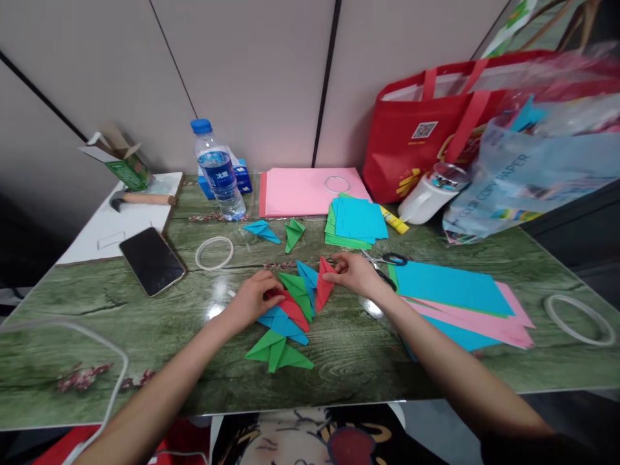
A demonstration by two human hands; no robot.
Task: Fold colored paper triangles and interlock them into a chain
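Observation:
A curved row of folded paper pieces lies on the green table, with a green piece (278,352) nearest the front edge, then a blue piece (285,323), a red one (295,309), a green one (299,290) and a blue one (309,281). My left hand (259,297) has its fingers closed on the red piece in the row's middle. At the row's right end, my right hand (351,271) pinches another red folded piece (323,284). Behind the hands lie a separate blue folded piece (262,230) and a green folded piece (293,234).
Scissors (394,259) and paper strips (455,287) lie right; square sheets (361,218), a glue stick (394,220) and pink paper (295,190) sit behind. A bottle (223,181), tape ring (214,253), phone (152,261) and hammer (145,199) are left. A red bag (392,142) stands back right.

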